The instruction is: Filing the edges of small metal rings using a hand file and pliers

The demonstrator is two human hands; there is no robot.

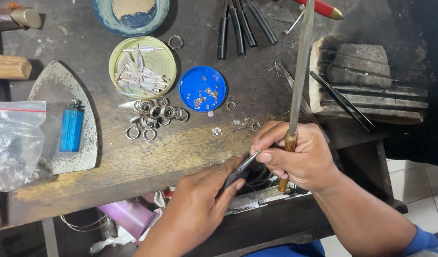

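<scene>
The right hand (295, 159) is closed around a long file (300, 71) (brass collar at the fist), its shaft pointing far and slightly right; the left hand (204, 200) pinches small pliers (245, 166), tips toward the right thumb.

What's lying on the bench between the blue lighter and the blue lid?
In the head view, a heap of metal rings lies between the blue lighter and the blue lid.
</scene>
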